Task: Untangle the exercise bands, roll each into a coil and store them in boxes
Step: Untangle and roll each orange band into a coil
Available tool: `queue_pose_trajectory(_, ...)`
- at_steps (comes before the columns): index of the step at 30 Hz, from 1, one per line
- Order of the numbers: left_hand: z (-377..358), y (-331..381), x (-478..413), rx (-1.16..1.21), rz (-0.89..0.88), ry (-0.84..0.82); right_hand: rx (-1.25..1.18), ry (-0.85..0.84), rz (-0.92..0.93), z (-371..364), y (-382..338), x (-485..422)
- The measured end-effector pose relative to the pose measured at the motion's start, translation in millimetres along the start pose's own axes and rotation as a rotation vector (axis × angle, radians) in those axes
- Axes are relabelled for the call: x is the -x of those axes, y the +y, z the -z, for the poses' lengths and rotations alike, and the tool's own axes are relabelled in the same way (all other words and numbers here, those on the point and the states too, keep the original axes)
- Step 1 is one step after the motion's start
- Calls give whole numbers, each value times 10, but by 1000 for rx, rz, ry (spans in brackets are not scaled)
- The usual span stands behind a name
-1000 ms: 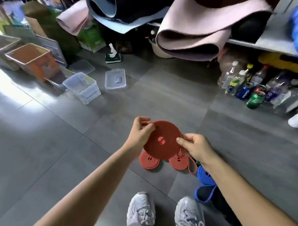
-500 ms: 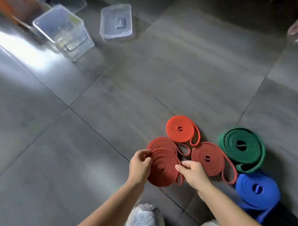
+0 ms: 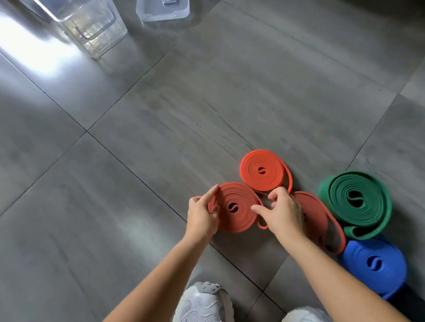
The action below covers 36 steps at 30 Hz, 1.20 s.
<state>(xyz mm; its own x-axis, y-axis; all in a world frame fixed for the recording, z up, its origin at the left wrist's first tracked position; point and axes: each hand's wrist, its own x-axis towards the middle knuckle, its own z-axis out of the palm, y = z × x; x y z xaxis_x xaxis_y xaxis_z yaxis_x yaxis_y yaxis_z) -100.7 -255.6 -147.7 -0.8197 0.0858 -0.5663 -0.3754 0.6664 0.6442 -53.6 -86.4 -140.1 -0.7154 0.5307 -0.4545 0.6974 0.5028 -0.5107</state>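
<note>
Exercise bands lie rolled on the grey floor (image 3: 135, 187), and the held red coil (image 3: 234, 208) sits flat between our hands. Our left hand (image 3: 203, 216) curls its fingers round that coil's left rim, forefinger laid along the edge. Our right hand (image 3: 283, 211) sets its thumb against the right rim with the other fingers loosely bent, and we cannot tell whether they pinch anything.

Just beyond the held red coil, touching it, lies an orange coil (image 3: 262, 171). To its right come a second red coil (image 3: 314, 215), then a green coil (image 3: 357, 201) and, nearer us, a blue coil (image 3: 374, 263).

We judge the rubber light, soft, springy and grippy, likely to unwind once released. We would take the disc by opposite rims, trapping the loose tail (image 3: 263, 225) at its near-right edge.

Our right hand hides much of the second red coil. Far beyond the held red coil, to its left, the clear box (image 3: 93, 27) and a shallow clear tray (image 3: 162, 8) are cut off at the frame's top; lid or box, we cannot say.
</note>
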Motion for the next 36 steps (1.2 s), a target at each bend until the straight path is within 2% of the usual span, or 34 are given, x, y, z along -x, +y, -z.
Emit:
queue_pose_trajectory(4, -103, 54, 143, -240, -148, 56, -83, -81, 23, 119, 72, 5)
queue_pose_trajectory(6, -154, 52, 189, -315, -185, 33, -78, 26, 60, 244, 171, 40)
queue_pose_trajectory(8, -155, 45, 175, -307, -167, 27, 115, 163, 141, 404, 313, 43)
queue_pose_trajectory(9, -149, 48, 158, -289, -155, 25, 234, 168, 171, 480, 373, 32)
queue_pose_trajectory(12, -127, 113, 142, -268, -117, -7, 526, -41, 95, 605, 470, -33)
queue_pose_trajectory(14, -108, 188, 192, -315, -88, 16, 625, -130, 68, 615, 494, -68)
queue_pose_trajectory(15, -111, 224, 251, -354, -122, 73, 641, -126, 76, 621, 498, -78)
queue_pose_trajectory(17, -185, 280, 407, -299, -326, 170, 637, -94, 96, 639, 500, -102)
queue_pose_trajectory(18, -263, 294, 513, -215, -406, 131, 648, -104, 110, 639, 501, -104)
queue_pose_trajectory(19, -361, 321, 631, -138, -404, 28, 672, -126, 125, 630, 507, -100)
queue_pose_trajectory(20, -472, 336, 733, -83, -319, -92, 694, -145, 135, 613, 521, -89)
queue_pose_trajectory(22, -703, 336, 807, 33, 31, -253, 694, -150, 131, 583, 562, -58)
queue_pose_trajectory(23, -796, 353, 807, 143, 208, -290, 670, -146, 121, 579, 590, -45)
queue_pose_trajectory(25, -919, 399, 777, 394, 380, -299, 610, -143, 112, 588, 655, -33)
queue_pose_trajectory(27, -957, 486, 771, 555, 439, -302, 603, -127, 137, 600, 696, -25)
queue_pose_trajectory(30, -904, 595, 844, 654, 494, -319, 778, -46, 250, 567, 690, -5)
queue_pose_trajectory(36, -676, 591, 1216, 573, 373, -387, 779, 7, 272, 590, 656, 234)
